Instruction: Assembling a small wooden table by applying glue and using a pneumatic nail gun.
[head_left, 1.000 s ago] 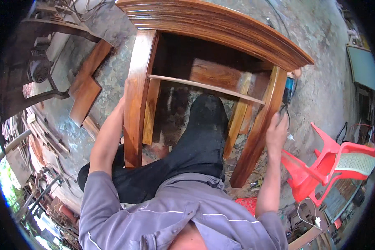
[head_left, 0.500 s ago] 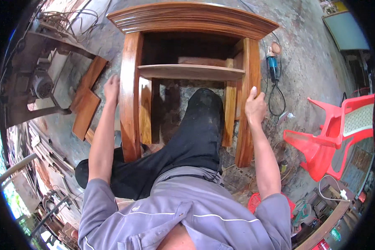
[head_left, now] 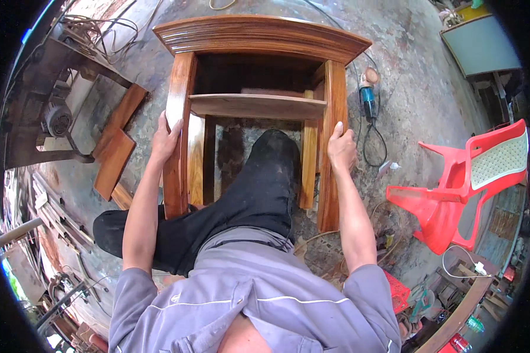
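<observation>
A varnished wooden cabinet frame (head_left: 265, 35) with a moulded top edge stands in front of me, its two posts reaching toward my body. A thin shelf (head_left: 256, 106) crosses between the posts. My left hand (head_left: 166, 140) grips the left post, thumb on its front face and fingers round the outer side. On the right post, my right hand (head_left: 341, 148) is closed round the outer edge with the thumb up. My knee, in black trousers (head_left: 265, 170), sits between the posts below the shelf.
A blue angle grinder (head_left: 367, 101) with its cord lies on the floor to the right. Beyond it is a red plastic chair (head_left: 453, 182), tipped over. Brown boards (head_left: 115, 163) lie at the left, beside a dark machine stand with a motor (head_left: 58, 119).
My left hand, earlier beside the left post, now has its thumb over the post's face and holds it. The right hand stays on its post. The whole view has shifted slightly.
</observation>
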A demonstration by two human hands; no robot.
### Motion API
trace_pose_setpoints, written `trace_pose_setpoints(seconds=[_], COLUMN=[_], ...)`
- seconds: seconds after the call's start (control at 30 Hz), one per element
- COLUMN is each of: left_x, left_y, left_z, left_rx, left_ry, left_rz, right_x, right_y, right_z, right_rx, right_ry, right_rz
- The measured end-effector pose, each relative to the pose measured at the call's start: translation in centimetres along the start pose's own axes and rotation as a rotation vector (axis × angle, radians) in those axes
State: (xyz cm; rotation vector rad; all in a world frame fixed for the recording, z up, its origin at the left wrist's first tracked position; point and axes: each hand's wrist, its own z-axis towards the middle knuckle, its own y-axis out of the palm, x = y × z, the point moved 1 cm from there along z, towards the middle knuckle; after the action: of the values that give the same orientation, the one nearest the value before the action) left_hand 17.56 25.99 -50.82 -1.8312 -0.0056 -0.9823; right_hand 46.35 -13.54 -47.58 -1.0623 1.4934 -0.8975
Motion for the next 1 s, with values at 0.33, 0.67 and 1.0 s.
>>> trace_pose_setpoints(seconds=[0.33,0.67,1.0], left_x=[-3.0,-1.2,4.5], left_y=[-1.4,-3.7,-11.7], left_z=[-10.0,-12.2,-7.9], left_rx=[-0.182,-0.264,-0.333], left_ry=[-0.181,-0.333,-0.100], left_rz=[-0.367,-0.439,-0.229], right_x=[4.9,10.1,0.9], right_y=[0.7,1.4,-7.9], right_z=[1.7,-0.3,3.2], right_rx=[-0.248,-0.855,-0.834], right_ry=[-0.249,0.165,0.115], right_rz=[0.429,1.116,0.887])
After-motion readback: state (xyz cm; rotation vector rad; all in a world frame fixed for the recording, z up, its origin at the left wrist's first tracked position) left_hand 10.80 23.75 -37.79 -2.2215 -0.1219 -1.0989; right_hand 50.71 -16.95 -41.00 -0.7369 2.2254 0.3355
